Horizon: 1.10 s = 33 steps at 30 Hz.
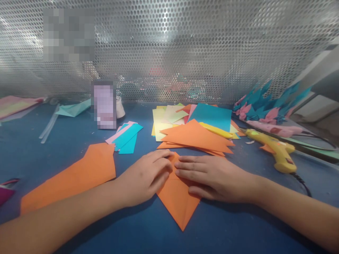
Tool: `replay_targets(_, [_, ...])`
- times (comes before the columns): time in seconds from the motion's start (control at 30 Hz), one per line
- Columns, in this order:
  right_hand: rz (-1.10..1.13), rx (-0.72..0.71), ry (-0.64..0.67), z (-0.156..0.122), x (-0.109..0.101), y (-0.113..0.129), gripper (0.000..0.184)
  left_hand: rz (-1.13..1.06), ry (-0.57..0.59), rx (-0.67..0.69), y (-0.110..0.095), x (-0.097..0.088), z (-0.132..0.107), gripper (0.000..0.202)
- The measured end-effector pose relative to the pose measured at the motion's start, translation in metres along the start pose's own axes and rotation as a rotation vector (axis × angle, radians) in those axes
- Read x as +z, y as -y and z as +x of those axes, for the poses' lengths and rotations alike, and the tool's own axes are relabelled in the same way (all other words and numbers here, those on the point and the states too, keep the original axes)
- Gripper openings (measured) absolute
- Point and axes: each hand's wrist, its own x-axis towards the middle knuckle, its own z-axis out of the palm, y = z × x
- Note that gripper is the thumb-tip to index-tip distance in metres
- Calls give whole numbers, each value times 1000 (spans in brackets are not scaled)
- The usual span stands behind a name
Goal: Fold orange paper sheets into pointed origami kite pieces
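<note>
A folded orange paper (178, 201) lies on the blue table (225, 229), its point toward me. My left hand (144, 178) rests flat on its upper left part, fingers stretched out and together. My right hand (212, 176) lies flat on its upper right part, fingers extended leftward, their tips almost meeting those of the left hand. Both hands press the paper down and grip nothing.
A pile of coloured sheets (196, 125) with orange folded pieces lies just behind the hands. A yellow glue gun (275, 150) lies right. A large orange folded sheet (76, 174) is left, teal and pink strips (126, 137) behind it. Paper flowers (267, 106) and a perforated metal screen (169, 49) stand at the back.
</note>
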Motion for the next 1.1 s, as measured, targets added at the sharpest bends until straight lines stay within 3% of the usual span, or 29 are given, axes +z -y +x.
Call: replay_targets(1.1, [-13, -29, -39, 2, -1, 1, 34, 59, 95, 44, 3, -4, 3, 17])
